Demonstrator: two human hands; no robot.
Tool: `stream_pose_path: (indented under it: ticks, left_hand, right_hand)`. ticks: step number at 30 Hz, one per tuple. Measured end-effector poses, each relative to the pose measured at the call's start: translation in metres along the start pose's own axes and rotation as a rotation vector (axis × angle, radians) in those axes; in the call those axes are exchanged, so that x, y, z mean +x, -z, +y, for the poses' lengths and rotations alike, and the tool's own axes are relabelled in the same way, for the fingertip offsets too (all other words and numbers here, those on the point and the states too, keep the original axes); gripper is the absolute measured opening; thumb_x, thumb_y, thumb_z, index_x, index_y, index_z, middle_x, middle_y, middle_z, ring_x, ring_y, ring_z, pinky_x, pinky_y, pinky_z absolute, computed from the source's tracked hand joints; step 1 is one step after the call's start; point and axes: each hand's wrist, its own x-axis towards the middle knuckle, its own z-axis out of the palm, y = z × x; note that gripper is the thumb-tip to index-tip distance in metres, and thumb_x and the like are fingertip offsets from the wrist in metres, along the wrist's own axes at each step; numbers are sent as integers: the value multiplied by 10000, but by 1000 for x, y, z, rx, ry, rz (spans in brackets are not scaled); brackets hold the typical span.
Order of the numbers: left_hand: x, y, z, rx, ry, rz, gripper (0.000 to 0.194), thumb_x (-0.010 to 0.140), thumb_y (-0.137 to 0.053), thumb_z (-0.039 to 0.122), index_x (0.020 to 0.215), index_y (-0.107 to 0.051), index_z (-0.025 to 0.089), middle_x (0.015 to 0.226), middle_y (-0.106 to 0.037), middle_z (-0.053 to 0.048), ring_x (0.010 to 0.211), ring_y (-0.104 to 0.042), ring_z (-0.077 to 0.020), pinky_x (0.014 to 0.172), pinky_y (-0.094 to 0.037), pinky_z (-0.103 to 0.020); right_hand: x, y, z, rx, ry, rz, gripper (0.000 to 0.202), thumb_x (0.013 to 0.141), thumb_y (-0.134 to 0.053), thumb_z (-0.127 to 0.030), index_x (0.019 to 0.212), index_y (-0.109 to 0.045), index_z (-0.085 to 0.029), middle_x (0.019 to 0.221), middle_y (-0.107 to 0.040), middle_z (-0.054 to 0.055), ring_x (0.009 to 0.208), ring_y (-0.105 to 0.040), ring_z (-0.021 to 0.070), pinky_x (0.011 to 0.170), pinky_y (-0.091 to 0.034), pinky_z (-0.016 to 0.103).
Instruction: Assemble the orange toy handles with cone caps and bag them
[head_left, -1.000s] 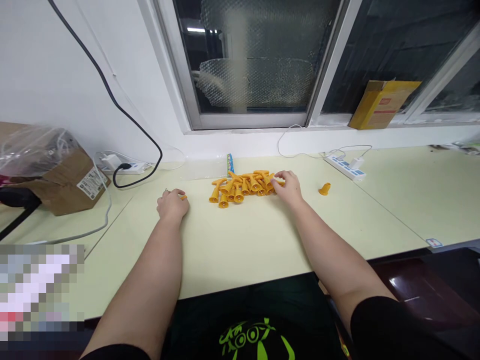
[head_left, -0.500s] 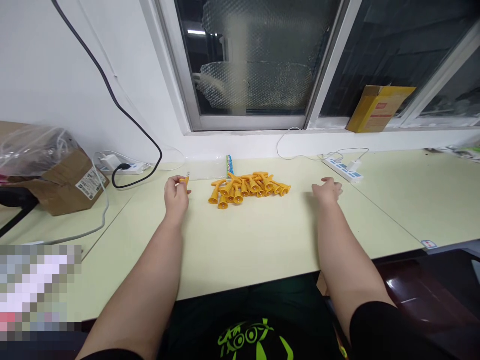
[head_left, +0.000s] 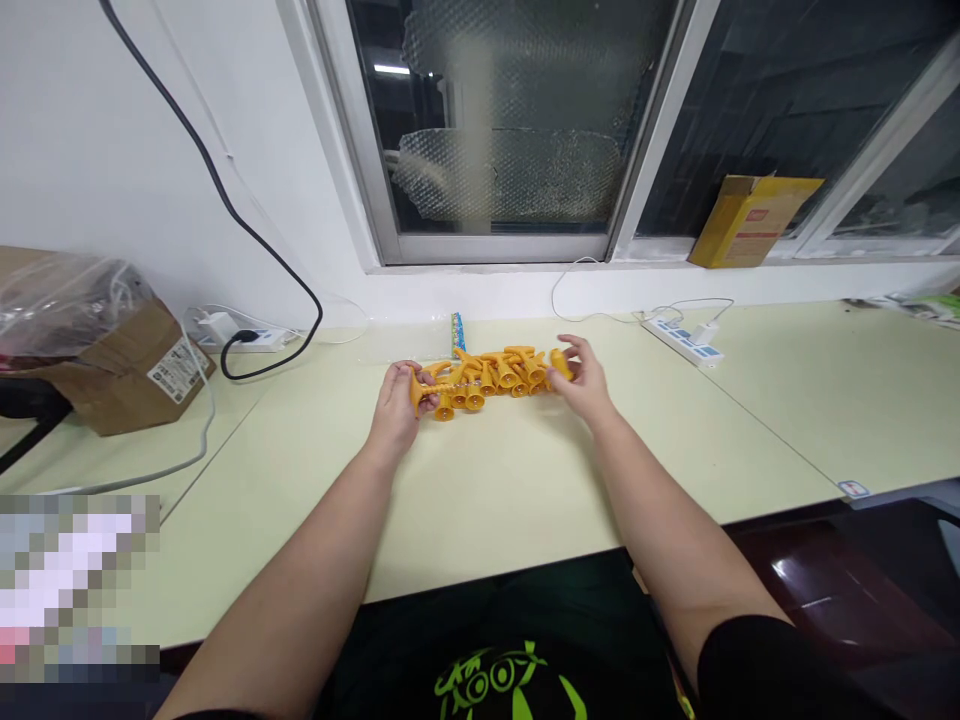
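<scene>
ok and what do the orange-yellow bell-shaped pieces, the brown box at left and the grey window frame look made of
Orange-yellow bell-shaped pieces: probably moulded plastic, smooth and glossy, judging by even colour and small highlights.
Brown box: apparently matte cardboard, from its dull tan sides.
Grey window frame: likely metal, perhaps aluminium, from its satin sheen; coated plastic stays possible.

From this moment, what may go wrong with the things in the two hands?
The corkscrew in the left hand points toward the right hand and might prick it. The cap in that hand might slip out. The pile lies close to both hands; either could knock it.
</scene>
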Motion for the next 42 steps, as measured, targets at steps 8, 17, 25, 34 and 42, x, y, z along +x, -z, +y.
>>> stream_pose_path:
  ticks: [8, 17, 25, 34, 42]
  left_hand:
    - [-11, -13, -3, -24, 22, -74, 384, 895, -656, 581, 1018, -521, 242, 828, -628, 8, 568, -594, -123, 522, -461, -241]
    - [-17, -20, -10, -34, 86, -158, 394, 904, -651, 590, 1037, -554, 232, 831, -649, 3, 563, -608, -116, 529, -495, -243]
    - [-24, -25, -13, -10, 212, -248, 497, 767, -861, 424, 965, -448, 230, 878, -706, -13, 646, -679, -124, 656, -570, -273]
    - [-33, -21, -6, 191, -68, -408, 581, 728, -896, 231, 980, -374, 251, 985, -747, -49, 965, -744, -194, 866, -601, -346]
    - [-36, -24, 0, 264, -128, -394, 564, 684, -919, 220, 940, -417, 242, 892, -758, -32, 889, -757, -218, 867, -607, -384]
  right_hand:
    - [-33, -42, -50, 212, 256, -331, 227, 845, -677, -322, 1041, -609, -230, 1024, -656, 53, 851, -620, 195, 769, -530, 336]
    - [-37, -51, -48, 381, 232, -429, 294, 883, -695, -400, 1116, -628, -235, 1111, -661, 79, 1010, -653, 234, 915, -556, 405]
    - [-42, -53, -54, 481, 214, -463, 316, 855, -752, -421, 1093, -662, -234, 1112, -691, 77, 1026, -672, 232, 937, -551, 404]
    - [-41, -52, -63, 620, -244, -686, 396, 829, -729, -583, 840, -638, -198, 654, -652, -13, 474, -544, 110, 454, -474, 245]
    - [-43, -50, -68, 663, -309, -815, 431, 908, -587, -632, 911, -615, -202, 701, -653, 4, 489, -542, 117, 396, -429, 231]
